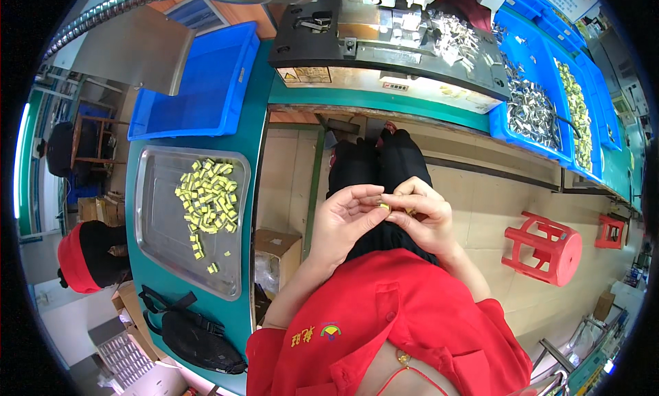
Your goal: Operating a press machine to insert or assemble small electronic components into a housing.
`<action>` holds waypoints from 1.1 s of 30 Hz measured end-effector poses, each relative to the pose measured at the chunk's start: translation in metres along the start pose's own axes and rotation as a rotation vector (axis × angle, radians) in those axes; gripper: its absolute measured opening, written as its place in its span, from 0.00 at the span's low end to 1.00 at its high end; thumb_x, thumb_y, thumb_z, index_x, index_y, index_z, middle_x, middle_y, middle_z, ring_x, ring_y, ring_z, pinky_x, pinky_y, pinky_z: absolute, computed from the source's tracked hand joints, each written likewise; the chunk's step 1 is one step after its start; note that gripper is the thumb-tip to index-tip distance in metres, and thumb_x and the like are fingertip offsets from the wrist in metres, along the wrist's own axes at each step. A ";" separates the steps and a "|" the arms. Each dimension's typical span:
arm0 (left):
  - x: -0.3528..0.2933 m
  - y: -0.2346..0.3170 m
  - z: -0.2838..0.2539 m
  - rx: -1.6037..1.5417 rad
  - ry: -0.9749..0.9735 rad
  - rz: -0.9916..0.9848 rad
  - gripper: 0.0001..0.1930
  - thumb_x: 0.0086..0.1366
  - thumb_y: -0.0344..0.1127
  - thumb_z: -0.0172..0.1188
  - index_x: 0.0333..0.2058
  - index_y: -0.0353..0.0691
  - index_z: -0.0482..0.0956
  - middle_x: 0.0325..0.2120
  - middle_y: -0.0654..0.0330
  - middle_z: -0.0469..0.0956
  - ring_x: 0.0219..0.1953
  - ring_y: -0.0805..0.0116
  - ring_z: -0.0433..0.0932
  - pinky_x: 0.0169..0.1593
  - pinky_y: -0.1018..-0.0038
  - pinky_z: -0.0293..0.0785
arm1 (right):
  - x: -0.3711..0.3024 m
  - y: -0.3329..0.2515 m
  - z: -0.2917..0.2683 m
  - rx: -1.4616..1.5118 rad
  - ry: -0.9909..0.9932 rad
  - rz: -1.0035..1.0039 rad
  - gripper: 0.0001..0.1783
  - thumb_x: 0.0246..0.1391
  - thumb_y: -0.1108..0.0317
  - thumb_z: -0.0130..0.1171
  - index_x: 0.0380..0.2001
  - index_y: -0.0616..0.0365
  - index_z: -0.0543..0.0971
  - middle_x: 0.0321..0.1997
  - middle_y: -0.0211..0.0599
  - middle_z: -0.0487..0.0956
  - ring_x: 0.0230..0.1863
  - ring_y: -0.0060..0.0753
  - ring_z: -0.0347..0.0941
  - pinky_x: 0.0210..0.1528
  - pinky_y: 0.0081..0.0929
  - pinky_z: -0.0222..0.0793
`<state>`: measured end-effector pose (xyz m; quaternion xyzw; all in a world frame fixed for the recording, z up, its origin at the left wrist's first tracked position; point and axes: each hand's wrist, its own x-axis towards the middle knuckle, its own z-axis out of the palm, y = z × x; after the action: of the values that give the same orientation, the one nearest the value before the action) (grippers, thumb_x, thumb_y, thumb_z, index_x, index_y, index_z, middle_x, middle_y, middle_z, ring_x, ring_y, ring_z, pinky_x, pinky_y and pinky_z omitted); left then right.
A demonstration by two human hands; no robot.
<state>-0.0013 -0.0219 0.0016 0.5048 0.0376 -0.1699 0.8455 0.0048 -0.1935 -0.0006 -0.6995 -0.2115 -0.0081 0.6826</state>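
Both hands are raised over my lap with their fingertips close together. My left hand pinches a small yellow-and-dark piece between thumb and fingers. My right hand is closed too, and a bit of a second yellow piece shows among its fingers; most of it is hidden. To my left, a metal tray lies on the green table, with a heap of similar small yellow-and-dark pieces towards its right side.
A blue bin stands beyond the tray, and a black waist bag lies nearer. Ahead is a machine with loose metal parts. Blue bins at right hold metal parts and yellow pieces. A red stool stands on the floor.
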 end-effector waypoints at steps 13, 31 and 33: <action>0.002 0.005 0.007 0.411 0.002 0.332 0.22 0.54 0.17 0.59 0.48 0.32 0.65 0.40 0.54 0.73 0.42 0.71 0.74 0.48 0.77 0.72 | -0.004 0.000 -0.006 0.046 0.113 0.122 0.21 0.41 0.81 0.63 0.43 0.63 0.76 0.21 0.25 0.65 0.23 0.17 0.59 0.25 0.16 0.54; 0.006 0.013 0.008 0.733 0.008 0.609 0.07 0.49 0.20 0.65 0.27 0.34 0.77 0.33 0.52 0.79 0.37 0.64 0.78 0.41 0.75 0.73 | 0.009 -0.010 -0.014 -0.141 0.101 0.018 0.15 0.43 0.76 0.64 0.38 0.57 0.80 0.20 0.25 0.65 0.22 0.19 0.60 0.24 0.18 0.55; 0.007 0.010 0.005 0.720 -0.009 0.594 0.07 0.49 0.20 0.64 0.28 0.33 0.77 0.33 0.52 0.79 0.37 0.65 0.78 0.41 0.76 0.73 | 0.017 -0.008 -0.021 -0.137 0.136 -0.003 0.15 0.40 0.80 0.63 0.36 0.59 0.80 0.20 0.24 0.67 0.22 0.16 0.60 0.25 0.15 0.54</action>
<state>0.0083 -0.0237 0.0110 0.7542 -0.1734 0.0752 0.6289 0.0233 -0.2087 0.0133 -0.7421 -0.1646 -0.0710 0.6459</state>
